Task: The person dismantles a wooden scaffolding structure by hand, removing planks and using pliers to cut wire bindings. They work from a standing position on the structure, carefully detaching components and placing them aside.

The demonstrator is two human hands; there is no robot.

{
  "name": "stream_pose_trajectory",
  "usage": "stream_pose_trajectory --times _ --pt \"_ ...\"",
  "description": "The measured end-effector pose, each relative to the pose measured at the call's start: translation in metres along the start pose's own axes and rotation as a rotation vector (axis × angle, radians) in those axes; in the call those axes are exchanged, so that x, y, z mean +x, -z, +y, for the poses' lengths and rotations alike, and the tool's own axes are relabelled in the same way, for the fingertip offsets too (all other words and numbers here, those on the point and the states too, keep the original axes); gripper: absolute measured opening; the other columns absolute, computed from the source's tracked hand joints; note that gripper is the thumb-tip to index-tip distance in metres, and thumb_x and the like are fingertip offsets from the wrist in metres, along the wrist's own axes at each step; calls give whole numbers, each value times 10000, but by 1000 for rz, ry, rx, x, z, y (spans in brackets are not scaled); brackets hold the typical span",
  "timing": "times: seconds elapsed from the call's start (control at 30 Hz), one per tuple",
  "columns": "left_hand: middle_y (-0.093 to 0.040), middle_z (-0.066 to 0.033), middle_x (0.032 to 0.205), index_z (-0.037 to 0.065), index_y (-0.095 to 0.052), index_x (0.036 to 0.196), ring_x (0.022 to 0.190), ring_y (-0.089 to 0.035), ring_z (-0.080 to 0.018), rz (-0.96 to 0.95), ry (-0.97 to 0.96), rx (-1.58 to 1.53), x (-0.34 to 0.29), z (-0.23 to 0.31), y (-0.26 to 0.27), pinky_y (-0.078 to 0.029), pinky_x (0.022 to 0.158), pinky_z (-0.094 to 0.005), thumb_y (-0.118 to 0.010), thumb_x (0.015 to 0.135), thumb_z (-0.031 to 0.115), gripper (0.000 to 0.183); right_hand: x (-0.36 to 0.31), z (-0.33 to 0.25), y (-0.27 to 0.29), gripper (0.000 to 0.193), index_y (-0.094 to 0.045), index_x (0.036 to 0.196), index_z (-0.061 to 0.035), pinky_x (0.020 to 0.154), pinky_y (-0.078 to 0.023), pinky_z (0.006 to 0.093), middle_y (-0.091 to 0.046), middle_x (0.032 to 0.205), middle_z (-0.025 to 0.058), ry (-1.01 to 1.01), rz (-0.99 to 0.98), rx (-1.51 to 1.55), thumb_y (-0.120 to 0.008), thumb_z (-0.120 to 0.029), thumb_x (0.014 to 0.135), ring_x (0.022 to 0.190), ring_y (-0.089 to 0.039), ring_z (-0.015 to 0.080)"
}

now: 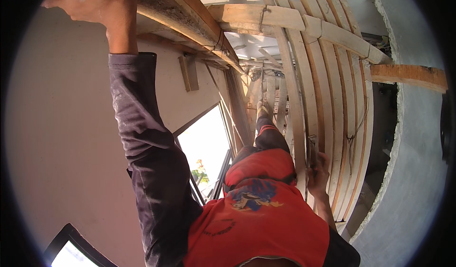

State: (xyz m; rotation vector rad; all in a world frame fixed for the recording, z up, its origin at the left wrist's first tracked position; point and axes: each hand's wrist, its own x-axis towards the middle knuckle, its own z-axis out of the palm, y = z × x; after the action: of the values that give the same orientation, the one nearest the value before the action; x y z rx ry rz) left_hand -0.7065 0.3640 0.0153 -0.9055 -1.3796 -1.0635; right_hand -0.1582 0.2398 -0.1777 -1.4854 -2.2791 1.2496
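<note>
Steady the left hand point(97, 3), its grip too cropped to tell, against the timber beam point(192, 13), and control the metal tool point(311, 149), clamped in the right hand point(319, 177), beside the wooden slats point(327, 105).

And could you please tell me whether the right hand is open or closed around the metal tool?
Closed: the right hand is curled around the metal tool, whose end projects past it.

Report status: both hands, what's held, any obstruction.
Left hand raised at wooden beam, grip unclear. Right hand holding metal tool by wooden slats. Crosspiece spans slats farther up.
</note>
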Motion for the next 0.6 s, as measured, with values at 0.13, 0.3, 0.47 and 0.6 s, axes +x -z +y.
stream_pose_trajectory --times 0.13,0.3,0.47,0.6 --pt "-348 -305 1312 -96 -199 1355 1214 -410 -382 -72 3 -53 5 -14 6 -377 1006 -406 -670 834 395 858 3 0 4 512 -504 1251 -30 735 -522 394 -405 1262 215 15 -28 -66 -568 51 749 1025 -564 396" --pt "-440 -264 1098 -112 -93 1272 1025 -570 -307 -296 -28 -169 9 -36 13 -527 857 -331 -750 750 296 932 5 -2 4 503 -513 1230 -33 793 -505 423 -413 1242 209 27 -50 -84 -577 60 740 1046 -548 393" --pt "-294 -316 1343 -96 -126 1376 1231 -380 -393 -163 -22 -39 3 -14 9 -356 1018 -412 -662 835 381 899 5 0 7 490 -535 1198 -25 818 -496 426 -419 1224 203 50 -74 -57 -581 74 721 1070 -534 387" --pt "-177 -335 1453 -80 -90 1425 1346 -245 -431 -149 108 -15 0 3 11 -248 1101 -455 -606 879 426 906 2 1 4 422 -557 1141 -3 823 -485 426 -414 1238 199 86 -34 -32 -572 77 726 1065 -537 384"
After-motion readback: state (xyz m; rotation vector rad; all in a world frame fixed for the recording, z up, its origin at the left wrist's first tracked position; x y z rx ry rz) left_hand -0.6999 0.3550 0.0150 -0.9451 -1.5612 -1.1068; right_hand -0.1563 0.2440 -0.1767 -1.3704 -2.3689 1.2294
